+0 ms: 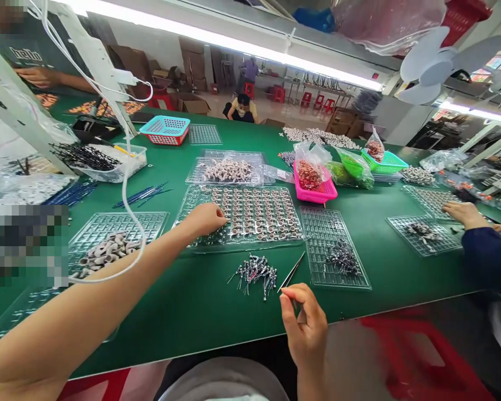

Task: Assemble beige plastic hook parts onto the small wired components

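My left hand [205, 220] is closed over the left part of a clear tray [179, 223] filled with rows of small beige ring-like parts [256, 214]; what its fingers hold is hidden. My right hand [304, 317] is raised at the table's front edge, thumb and index finger pinched together; anything between the fingertips is too small to make out. Just beyond its fingertips, tweezers [292, 272] lie on the green table. To their left is a loose pile of small wired parts [256, 273]. A clear tray [334, 250] with a dark heap of similar parts lies to the right.
Behind the filled tray is another with pale pieces [227, 170]. A pink basket [316, 192] stands back right, a tray of grey-beige pieces [108, 250] at left under my forearm. A white cable [125, 189] hangs at left. Another person's hands work at far right.
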A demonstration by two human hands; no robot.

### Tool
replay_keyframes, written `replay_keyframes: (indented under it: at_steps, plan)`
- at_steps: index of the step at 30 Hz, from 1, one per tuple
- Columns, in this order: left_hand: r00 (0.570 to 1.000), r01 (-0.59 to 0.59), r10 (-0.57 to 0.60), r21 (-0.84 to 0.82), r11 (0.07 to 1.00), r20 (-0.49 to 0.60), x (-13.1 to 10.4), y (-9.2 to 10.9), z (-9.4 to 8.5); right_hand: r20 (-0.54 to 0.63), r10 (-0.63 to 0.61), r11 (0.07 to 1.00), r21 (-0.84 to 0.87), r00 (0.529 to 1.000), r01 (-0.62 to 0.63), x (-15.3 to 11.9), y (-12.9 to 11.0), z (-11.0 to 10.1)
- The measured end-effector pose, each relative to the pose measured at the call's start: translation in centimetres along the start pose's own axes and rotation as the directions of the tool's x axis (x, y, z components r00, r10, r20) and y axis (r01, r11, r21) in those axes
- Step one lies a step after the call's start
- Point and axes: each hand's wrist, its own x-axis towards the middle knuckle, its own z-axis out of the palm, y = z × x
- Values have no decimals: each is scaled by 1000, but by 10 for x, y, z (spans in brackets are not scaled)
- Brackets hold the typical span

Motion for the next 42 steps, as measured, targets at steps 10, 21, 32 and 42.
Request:
replay_keyframes:
  at_steps: [10, 21, 32, 42]
  plan:
    - [989, -144, 143, -299, 943, -25, -94, 37, 0, 369, -38, 898, -395, 929, 193, 17, -4, -10]
    - [930, 99, 250, -838, 537, 270, -138, 40, 31, 349, 1, 816, -542, 937, 200, 7, 1, 15]
    - [867, 262, 311, -888, 379, 389, -138, 40, 31, 299, 38, 794, -588, 953, 153, 6, -1, 22]
    - [880, 238, 290, -878, 415, 375, -134, 36, 37, 292, 29, 775, -611, 956, 163, 13, 2, 26]
